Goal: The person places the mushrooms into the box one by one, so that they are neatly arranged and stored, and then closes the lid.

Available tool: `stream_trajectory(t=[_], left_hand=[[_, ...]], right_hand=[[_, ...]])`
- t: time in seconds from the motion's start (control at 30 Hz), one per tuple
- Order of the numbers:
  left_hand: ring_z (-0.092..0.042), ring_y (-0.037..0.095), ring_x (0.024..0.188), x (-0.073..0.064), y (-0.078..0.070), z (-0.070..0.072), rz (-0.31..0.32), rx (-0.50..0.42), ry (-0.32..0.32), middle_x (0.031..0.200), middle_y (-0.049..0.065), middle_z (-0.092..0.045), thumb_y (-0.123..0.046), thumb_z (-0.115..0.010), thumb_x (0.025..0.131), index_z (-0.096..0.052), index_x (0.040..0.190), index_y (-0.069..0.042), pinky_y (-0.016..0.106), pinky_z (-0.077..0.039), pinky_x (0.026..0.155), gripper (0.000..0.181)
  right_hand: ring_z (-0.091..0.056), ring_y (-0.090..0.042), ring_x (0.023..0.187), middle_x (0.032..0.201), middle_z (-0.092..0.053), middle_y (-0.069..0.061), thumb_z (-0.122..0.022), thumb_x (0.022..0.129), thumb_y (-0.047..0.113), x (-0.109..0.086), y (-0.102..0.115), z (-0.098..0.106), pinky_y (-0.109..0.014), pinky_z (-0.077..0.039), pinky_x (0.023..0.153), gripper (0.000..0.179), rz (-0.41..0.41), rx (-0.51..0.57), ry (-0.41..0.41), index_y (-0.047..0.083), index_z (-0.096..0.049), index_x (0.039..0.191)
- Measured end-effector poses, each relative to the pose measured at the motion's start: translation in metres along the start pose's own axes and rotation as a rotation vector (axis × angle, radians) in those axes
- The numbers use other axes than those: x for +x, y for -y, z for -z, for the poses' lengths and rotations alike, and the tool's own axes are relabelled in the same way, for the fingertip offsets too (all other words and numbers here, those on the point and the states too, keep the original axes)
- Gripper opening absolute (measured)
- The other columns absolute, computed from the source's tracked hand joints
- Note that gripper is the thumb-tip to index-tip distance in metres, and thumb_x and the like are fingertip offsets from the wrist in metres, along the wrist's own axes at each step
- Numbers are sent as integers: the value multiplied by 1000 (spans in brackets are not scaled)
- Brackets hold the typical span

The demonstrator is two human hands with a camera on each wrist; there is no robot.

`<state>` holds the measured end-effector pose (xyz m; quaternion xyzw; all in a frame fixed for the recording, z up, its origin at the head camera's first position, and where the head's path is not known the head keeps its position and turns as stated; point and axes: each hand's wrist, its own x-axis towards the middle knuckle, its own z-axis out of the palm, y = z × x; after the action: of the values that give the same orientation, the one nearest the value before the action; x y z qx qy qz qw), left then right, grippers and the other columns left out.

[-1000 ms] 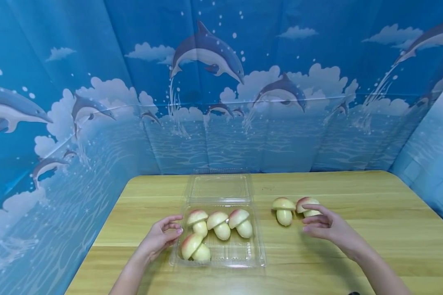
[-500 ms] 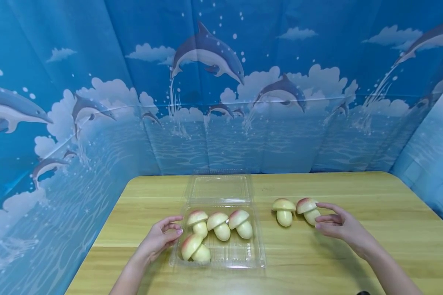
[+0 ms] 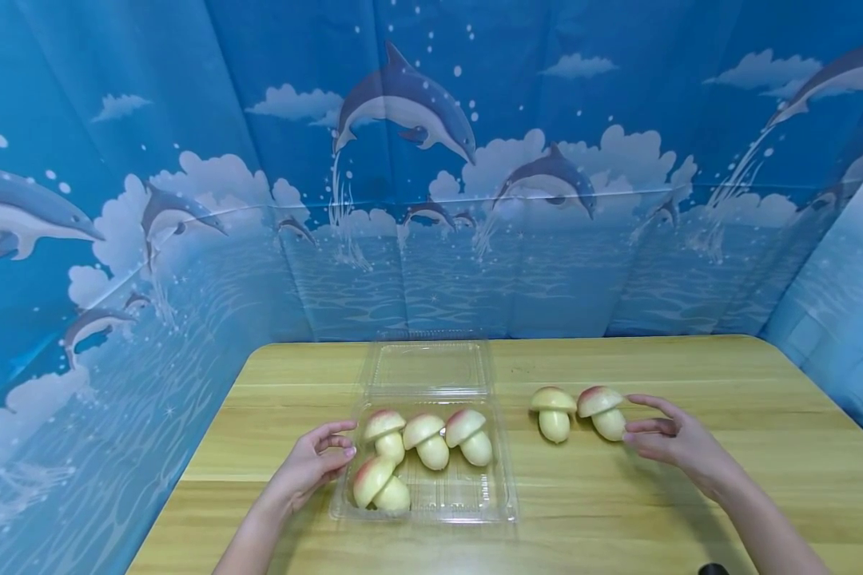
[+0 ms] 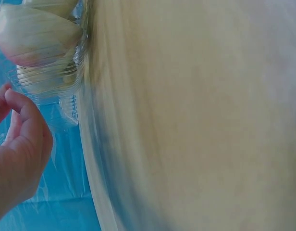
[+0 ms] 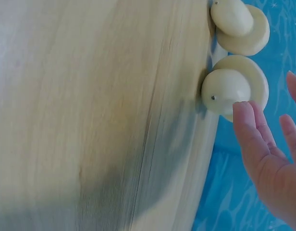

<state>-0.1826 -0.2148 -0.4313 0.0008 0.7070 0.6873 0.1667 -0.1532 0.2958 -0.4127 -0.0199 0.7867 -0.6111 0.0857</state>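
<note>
A clear plastic clamshell box [image 3: 460, 499] lies on the table with its lid folded back. Several toy mushrooms [image 3: 426, 439] with pale stems and pink-tinged caps sit inside it, three in a row and one in the front left corner. My left hand [image 3: 309, 463] is held beside the box's left wall, fingers loosely bent around nothing; whether a fingertip touches the wall I cannot tell. To the right of the box, two more mushrooms lie side by side, a left one [image 3: 554, 414] and a right one [image 3: 602, 412]. My right hand [image 3: 679, 447] hovers just right of that mushroom, fingers relaxed and holding nothing.
The box's open lid [image 3: 427, 366] extends toward the back edge of the wooden table [image 3: 273, 415]. Behind and at the sides hangs a blue dolphin-print curtain [image 3: 431, 271]. A small dark object [image 3: 712, 569] shows at the bottom edge, near the right forearm.
My right hand has drawn back to the right, away from the right mushroom, which is now fully visible and stays on the table. The left hand and box have not moved.
</note>
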Motion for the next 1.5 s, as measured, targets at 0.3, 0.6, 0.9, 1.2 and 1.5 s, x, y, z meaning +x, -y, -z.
stream_trajectory(t=[0.3,0.6,0.9,1.2,1.5], left_hand=[[-53,8,72,0,1,1,3,-3,3,95,5,-51,2,-60,85,-40,132,6,19,-47,64,51],[-51,8,71,0,4,3,-2,1,19,96,5,-51,0,-61,85,-39,133,7,19,-45,63,53],[-52,8,71,0,4,2,-2,-1,22,96,5,-51,2,-60,85,-39,133,7,18,-46,63,52],[-52,8,72,1,3,2,-3,2,18,96,5,-52,1,-60,85,-39,133,7,18,-46,63,53],[-53,8,72,2,3,2,-6,4,19,96,5,-52,2,-60,85,-39,133,7,19,-46,64,53]], right_hand=[[-63,-13,91,109,-61,-17,-65,87,13,5,-6,4,-36,-52,79,54,-24,-21,-9,20,-41,134],[-62,-10,89,107,-62,-17,-66,86,13,9,-12,4,-37,-53,78,68,-61,-40,-23,-1,-28,141],[-62,-10,88,105,-61,-14,-65,87,11,12,-16,3,-34,-53,76,70,-85,-47,-38,-4,-24,141],[-62,-11,87,108,-59,-18,-68,85,14,19,-17,0,-34,-53,77,79,-102,-61,-65,-5,-18,143],[-60,-13,92,119,-47,-35,-69,84,17,25,-17,-4,-34,-54,76,84,-107,-123,-74,-3,-15,145]])
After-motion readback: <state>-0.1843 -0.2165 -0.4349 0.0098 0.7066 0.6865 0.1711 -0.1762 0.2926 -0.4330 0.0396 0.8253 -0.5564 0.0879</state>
